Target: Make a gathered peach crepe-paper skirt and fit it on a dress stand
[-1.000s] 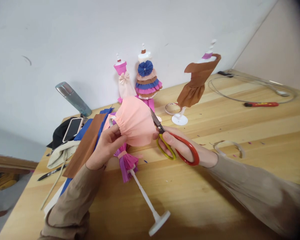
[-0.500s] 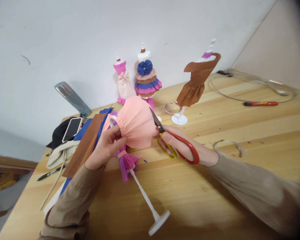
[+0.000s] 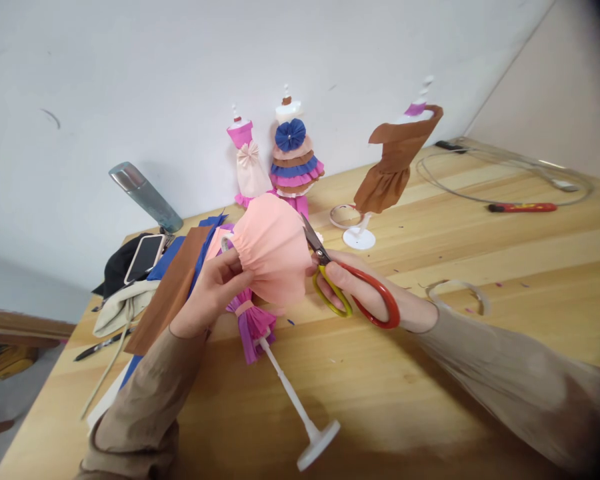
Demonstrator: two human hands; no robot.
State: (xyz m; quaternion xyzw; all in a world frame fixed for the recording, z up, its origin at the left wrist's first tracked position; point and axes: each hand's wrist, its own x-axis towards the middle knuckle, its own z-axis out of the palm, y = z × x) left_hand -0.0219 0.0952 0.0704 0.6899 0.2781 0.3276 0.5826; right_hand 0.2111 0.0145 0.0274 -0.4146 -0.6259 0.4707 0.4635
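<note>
Pink, the gathered sheet (image 3: 276, 247) fanned out above the table (image 3: 405, 400).
The left hand (image 3: 210, 290) pinched its puckered edge, seemingly to keep the folds bunched and the far rim free; the right hand (image 3: 361, 292) gripped the scissors (image 3: 321, 255) close beside that rim.

1. In the left hand (image 3: 211, 292): a matt, gathered, paper-like pink piece (image 3: 277, 250).
2. In the right hand (image 3: 359, 289): scissors (image 3: 321, 254), smooth metal blades, glossy plastic-looking handles.
3. Below both grips: a smooth wooden table (image 3: 405, 393).
</note>
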